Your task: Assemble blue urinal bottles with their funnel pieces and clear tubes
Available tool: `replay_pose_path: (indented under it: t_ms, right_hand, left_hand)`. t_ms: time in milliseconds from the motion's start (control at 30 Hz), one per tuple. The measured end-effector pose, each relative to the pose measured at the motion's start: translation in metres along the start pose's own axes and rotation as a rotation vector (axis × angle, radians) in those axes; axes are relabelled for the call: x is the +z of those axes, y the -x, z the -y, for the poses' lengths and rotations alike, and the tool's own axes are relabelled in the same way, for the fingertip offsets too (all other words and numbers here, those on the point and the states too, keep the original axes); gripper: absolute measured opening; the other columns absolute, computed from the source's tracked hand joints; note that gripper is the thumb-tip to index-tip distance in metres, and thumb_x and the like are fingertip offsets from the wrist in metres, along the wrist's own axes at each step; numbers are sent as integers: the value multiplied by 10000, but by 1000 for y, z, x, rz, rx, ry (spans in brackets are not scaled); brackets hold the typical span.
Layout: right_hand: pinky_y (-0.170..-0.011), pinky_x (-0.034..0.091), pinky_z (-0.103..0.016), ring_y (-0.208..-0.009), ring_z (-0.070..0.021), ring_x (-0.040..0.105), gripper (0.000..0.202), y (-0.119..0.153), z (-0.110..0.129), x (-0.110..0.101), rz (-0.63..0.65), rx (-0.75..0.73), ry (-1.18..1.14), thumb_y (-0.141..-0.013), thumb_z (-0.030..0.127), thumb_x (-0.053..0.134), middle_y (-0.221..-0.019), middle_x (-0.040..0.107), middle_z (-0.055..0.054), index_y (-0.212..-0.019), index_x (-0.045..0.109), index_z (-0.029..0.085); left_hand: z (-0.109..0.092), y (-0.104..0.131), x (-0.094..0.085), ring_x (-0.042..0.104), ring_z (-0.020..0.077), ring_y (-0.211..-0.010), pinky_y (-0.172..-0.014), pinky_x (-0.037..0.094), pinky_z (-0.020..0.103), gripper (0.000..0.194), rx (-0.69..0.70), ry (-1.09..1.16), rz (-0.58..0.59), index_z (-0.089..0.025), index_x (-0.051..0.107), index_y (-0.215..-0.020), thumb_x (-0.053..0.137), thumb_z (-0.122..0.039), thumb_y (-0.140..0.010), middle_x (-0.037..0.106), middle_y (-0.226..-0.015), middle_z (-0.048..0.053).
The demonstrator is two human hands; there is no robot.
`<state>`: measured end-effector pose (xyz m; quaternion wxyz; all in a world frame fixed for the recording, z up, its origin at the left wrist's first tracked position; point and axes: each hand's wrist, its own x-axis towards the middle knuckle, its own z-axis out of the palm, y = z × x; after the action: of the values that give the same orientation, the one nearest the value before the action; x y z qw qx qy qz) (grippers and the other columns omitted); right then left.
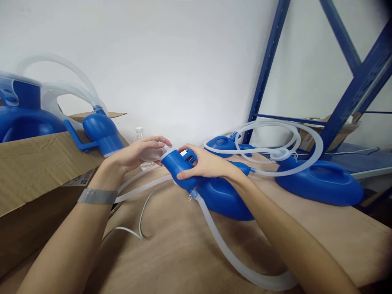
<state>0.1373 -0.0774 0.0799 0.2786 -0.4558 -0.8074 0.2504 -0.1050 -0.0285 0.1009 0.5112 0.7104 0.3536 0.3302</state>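
Observation:
My right hand (205, 163) is wrapped round a blue plastic urinal cup (177, 165), which has a looped handle and lies tilted with its mouth to the upper left. A translucent hose (219, 234) runs from its narrow lower end, where a metal clip (192, 196) sits. At the cup's mouth, the curled fingers of my left hand (139, 153) hold a frosted translucent cap (151, 153), partly hidden by them. Just behind my right hand a large blue bottle (223, 198) lies on the brown table (171, 253).
At left, an open cardboard box (39, 171) holds a blue bottle (26, 114) and another blue cup (102, 128) with hose. A clear bottle (139, 132) stands behind my left hand. Right, more blue bottles (318, 183) and coiled hose (318, 141) lie near a blue rack (268, 61).

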Motion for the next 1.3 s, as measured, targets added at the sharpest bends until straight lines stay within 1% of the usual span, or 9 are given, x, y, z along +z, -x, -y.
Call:
replay_pose_path:
  t_ms: [133,233,367,433,533,767,967,1133,1300]
  right_hand:
    - [-933,551,-411,-1107,-288,675,813,0,1,7,-16,-60,60,-671,524,892,-1292,697,-72,-1379,574,282]
    - [-907,543,-397,-1080,-277,680,798,-1,0,9,-30,-42,91,-676,545,877,-1272,708,-68,-1369,583,281]
    - [-897,539,-388,-1104,-288,675,795,-2,-6,5,-35,-24,116,-675,550,871,-1279,704,-64,-1372,587,291]
    - [-888,538,-381,-1099,-286,673,794,-1,-5,2,-6,-45,124,-675,521,872,-1292,697,-57,-1381,583,300]
    - [-871,527,-363,-1065,-268,675,734,3,1,-5,33,-102,150,-695,453,861,-1269,701,-40,-1363,594,304]
    - [-838,520,-346,-1035,-272,671,776,10,8,-26,133,-62,249,-687,452,868,-1260,692,-69,-1374,568,253]
    - [-822,528,-352,-1021,-272,676,783,12,12,-38,210,-28,284,-679,482,878,-1252,690,-64,-1361,568,254]
    - [-851,518,-354,-1067,-280,673,775,12,14,-40,219,-31,308,-683,510,879,-1283,687,-56,-1358,582,271]
    - [-841,524,-355,-1053,-284,685,823,12,11,-39,205,-30,310,-699,541,869,-1281,697,-78,-1402,547,260]
  left_hand:
    - [5,-3,-1,617,182,-703,-616,503,295,395,10,-24,-8,-194,673,-1070,722,-463,-784,667,-828,46]
    - [4,0,0,676,248,-903,-771,546,349,521,27,-232,96,-221,651,-1208,784,-445,-757,715,-959,62]
    - [2,4,1,628,259,-1153,-943,521,355,582,105,-343,144,-269,613,-1279,831,-386,-752,692,-1182,41]
    - [5,4,-1,633,235,-1117,-927,517,334,608,119,-340,168,-295,579,-1330,832,-384,-785,684,-1184,32]
    - [14,1,-4,639,189,-996,-884,514,299,642,161,-276,202,-321,531,-1357,851,-365,-802,679,-1048,0]
    - [22,-8,8,521,89,-660,-623,413,193,545,196,-46,277,-261,505,-1159,889,-269,-772,588,-761,-77]
    - [27,-12,15,512,71,-637,-585,393,170,537,206,96,326,-246,479,-1080,906,-210,-756,584,-724,-87]
    - [33,-16,14,525,72,-645,-579,398,172,562,219,160,306,-241,476,-1048,929,-204,-718,583,-738,-82]
    - [21,-12,14,527,89,-686,-636,431,193,480,203,-42,294,-249,510,-1092,883,-289,-794,580,-750,-77]
